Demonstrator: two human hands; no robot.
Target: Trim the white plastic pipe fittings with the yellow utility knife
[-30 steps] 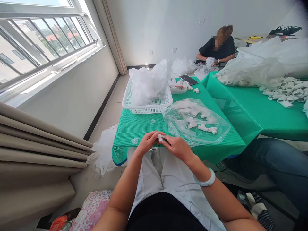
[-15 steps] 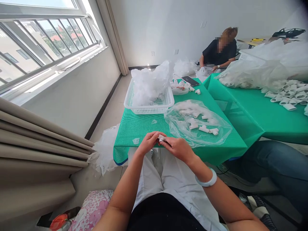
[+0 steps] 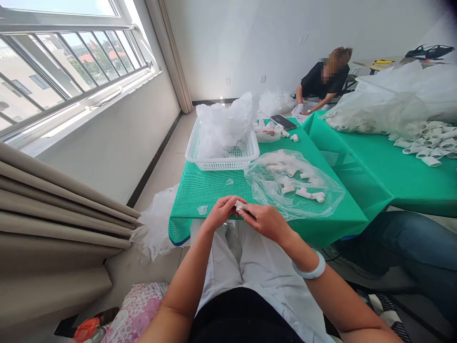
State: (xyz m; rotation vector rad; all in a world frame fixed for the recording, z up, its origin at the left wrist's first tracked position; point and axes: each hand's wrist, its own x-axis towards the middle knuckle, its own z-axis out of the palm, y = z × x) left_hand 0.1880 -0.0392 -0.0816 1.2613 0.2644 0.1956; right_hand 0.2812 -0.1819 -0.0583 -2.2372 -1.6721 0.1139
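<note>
We have a small white fitting [image 3: 239, 206] in front of us, at the near edge of the green-covered worktop [image 3: 193, 190] and above our lap; we cannot tell whether it touches the cloth. Ahead of it and to its left, a stretch of green cloth gives us room to move as far as the white basket [image 3: 221, 166], with two clear scraps [image 3: 203, 209] lying on it. The worktop's left edge drops away beyond them. To the right, room is tight: a clear plastic bag [image 3: 259, 190] of loose white fittings [image 3: 303, 193] spreads just beside our knuckles.

The fitting sits between our two hands. Our left hand [image 3: 223, 212] grips it, with fingers curled round it. Our right hand [image 3: 267, 221] is closed on a slim dark tool [image 3: 250, 214], whose tip reaches the fitting's right side; the fingers hide much of both.

Farther out, the basket is heaped with clear film [image 3: 228, 124]. Behind the bag lie a dark tablet [image 3: 283, 122] and more white pieces [image 3: 267, 127]. To the right, a second green-covered surface [image 3: 374, 166] carries a pile of fittings [image 3: 430, 143], and across the room a co-worker [image 3: 321, 81] bends over another basket [image 3: 298, 111].
</note>
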